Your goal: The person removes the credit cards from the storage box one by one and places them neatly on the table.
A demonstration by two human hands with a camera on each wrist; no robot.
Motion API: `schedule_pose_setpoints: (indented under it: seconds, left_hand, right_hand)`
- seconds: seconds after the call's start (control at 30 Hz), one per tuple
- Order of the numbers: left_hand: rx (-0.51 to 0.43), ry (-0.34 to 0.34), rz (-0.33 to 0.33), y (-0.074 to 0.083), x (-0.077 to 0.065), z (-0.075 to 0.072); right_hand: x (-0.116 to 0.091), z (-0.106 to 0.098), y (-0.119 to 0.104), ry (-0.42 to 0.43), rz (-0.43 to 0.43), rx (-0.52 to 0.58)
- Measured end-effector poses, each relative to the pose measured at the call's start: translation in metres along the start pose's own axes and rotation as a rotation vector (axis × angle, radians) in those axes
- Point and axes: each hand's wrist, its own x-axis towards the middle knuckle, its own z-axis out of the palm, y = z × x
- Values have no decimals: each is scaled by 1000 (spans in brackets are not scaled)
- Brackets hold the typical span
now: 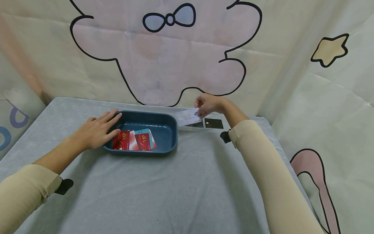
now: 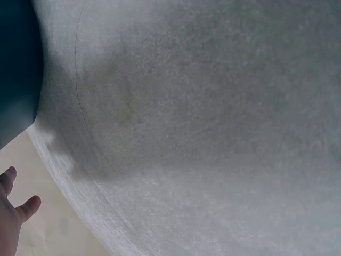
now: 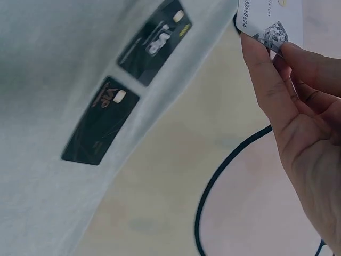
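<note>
My right hand point(image 1: 208, 104) pinches a white card point(image 1: 187, 117) by its right end, just off the right rim of a dark blue tray point(image 1: 163, 130). In the right wrist view, thumb and fingers grip the white card point(image 3: 269, 16) at a corner printed with a diamond. My left hand point(image 1: 94, 131) rests with spread fingers on the tray's left rim. Inside the tray lie red VIP cards point(image 1: 143, 142), overlapping pink and light blue ones. Two black cards point(image 3: 101, 121) lie on the cloth under the right hand; the white card partly covers one in the head view.
A grey cloth point(image 1: 175, 195) covers the table. Behind its back edge hangs a curtain point(image 1: 175, 58) with a cartoon print, and another patterned sheet point(image 1: 330, 97) hangs along the right side.
</note>
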Motion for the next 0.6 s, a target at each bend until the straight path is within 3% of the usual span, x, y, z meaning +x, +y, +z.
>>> schedule_pose_setpoints:
  seconds: [0.6]
  left_hand:
    - [10, -1, 11, 0, 0, -1]
  right_hand:
    - [12, 17, 52, -1, 97, 44]
